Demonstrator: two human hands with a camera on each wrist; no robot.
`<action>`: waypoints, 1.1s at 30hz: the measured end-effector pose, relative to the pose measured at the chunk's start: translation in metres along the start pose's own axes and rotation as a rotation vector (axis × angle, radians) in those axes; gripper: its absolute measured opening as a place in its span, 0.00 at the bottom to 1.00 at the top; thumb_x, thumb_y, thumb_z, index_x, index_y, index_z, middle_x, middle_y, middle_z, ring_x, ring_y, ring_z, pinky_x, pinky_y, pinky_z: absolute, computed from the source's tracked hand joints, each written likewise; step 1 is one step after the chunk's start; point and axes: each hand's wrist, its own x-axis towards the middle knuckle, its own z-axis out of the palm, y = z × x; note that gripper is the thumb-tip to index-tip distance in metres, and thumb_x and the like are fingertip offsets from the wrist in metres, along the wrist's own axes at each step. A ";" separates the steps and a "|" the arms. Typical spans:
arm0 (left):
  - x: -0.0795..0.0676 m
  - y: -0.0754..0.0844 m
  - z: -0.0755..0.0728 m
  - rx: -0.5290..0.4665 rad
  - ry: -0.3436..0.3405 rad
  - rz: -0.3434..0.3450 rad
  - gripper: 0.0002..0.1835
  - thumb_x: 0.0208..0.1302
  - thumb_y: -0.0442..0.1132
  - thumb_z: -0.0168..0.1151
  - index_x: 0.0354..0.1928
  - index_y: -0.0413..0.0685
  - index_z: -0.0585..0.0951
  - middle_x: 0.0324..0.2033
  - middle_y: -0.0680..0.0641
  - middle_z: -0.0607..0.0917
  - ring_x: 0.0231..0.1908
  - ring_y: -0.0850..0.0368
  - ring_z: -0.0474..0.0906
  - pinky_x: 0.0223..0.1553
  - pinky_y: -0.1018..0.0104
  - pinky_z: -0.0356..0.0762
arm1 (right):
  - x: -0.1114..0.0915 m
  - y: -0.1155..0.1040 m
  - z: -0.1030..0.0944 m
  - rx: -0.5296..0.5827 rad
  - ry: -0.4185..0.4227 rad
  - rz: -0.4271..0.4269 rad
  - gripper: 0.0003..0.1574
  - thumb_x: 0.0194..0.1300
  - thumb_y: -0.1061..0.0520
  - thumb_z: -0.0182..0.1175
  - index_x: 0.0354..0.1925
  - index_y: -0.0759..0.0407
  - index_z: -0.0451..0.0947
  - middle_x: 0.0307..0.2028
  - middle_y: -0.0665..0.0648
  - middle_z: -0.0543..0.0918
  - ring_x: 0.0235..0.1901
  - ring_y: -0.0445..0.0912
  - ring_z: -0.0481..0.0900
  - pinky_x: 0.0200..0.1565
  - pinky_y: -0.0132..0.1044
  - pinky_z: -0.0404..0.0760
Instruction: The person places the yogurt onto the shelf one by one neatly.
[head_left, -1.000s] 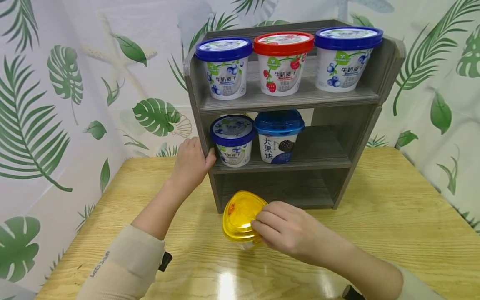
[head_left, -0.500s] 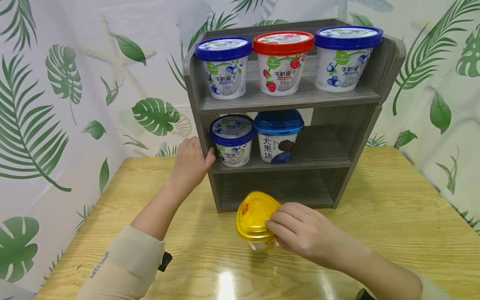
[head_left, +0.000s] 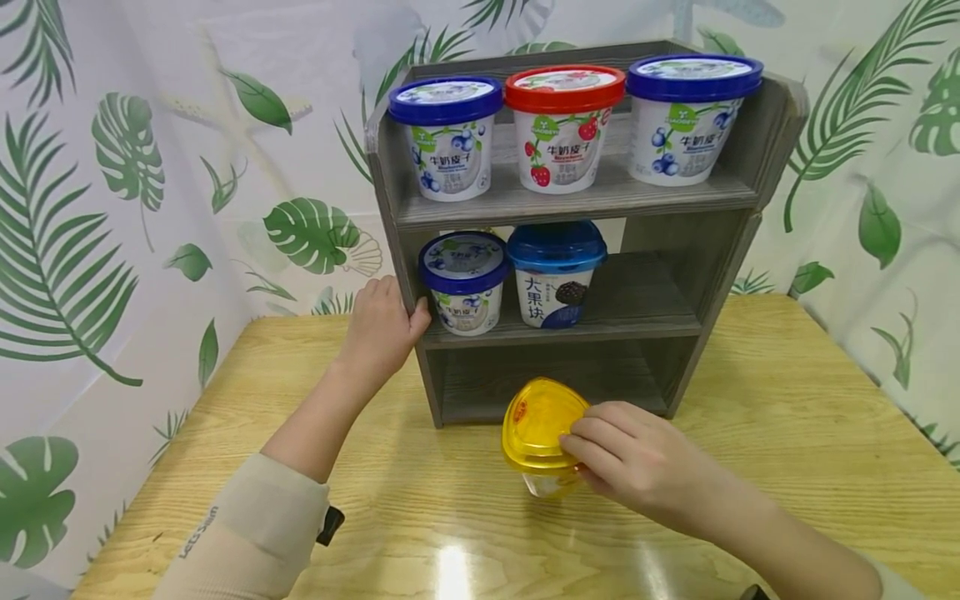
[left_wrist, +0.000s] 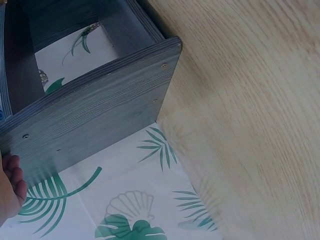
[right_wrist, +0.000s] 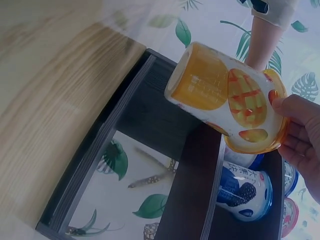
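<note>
My right hand holds a cup with a yellow lid by the edge of its lid, in front of the shelf's bottom level. In the right wrist view the cup has mango pictures on its side and hangs tilted, clear of the table. At the shelf's left side, my left hand grips the upright panel, thumb over the front edge. The grey wooden shelf has three levels. On its middle level stand a blueberry cup with a dark blue lid and a blackberry cup with a bright blue lid.
Along the top level stand a blue-lidded cup, a red-lidded strawberry cup and another blue-lidded cup. The shelf rests on a wooden table. A leaf-patterned backdrop surrounds it.
My right hand has moved to the right with the yellow-lidded cup. The left hand and the shelved cups have kept their places.
</note>
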 end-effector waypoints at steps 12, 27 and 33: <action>-0.003 0.002 -0.001 -0.009 -0.008 -0.013 0.14 0.61 0.41 0.51 0.31 0.32 0.72 0.25 0.36 0.74 0.31 0.39 0.70 0.35 0.50 0.67 | -0.006 -0.001 -0.013 0.006 0.012 0.032 0.20 0.71 0.57 0.44 0.34 0.64 0.81 0.31 0.55 0.82 0.32 0.47 0.78 0.37 0.38 0.79; -0.004 0.001 0.000 -0.010 0.016 0.005 0.15 0.61 0.41 0.52 0.31 0.32 0.72 0.25 0.36 0.74 0.31 0.39 0.70 0.34 0.51 0.67 | 0.000 0.007 -0.034 -0.036 0.030 0.012 0.21 0.72 0.56 0.44 0.33 0.65 0.81 0.30 0.56 0.82 0.31 0.47 0.78 0.36 0.37 0.78; -0.002 0.000 0.000 -0.007 0.028 0.017 0.14 0.61 0.41 0.51 0.30 0.32 0.71 0.24 0.37 0.73 0.30 0.39 0.69 0.33 0.51 0.66 | 0.000 0.011 -0.043 -0.062 0.029 0.040 0.23 0.73 0.54 0.43 0.32 0.65 0.81 0.30 0.56 0.82 0.31 0.48 0.78 0.37 0.37 0.77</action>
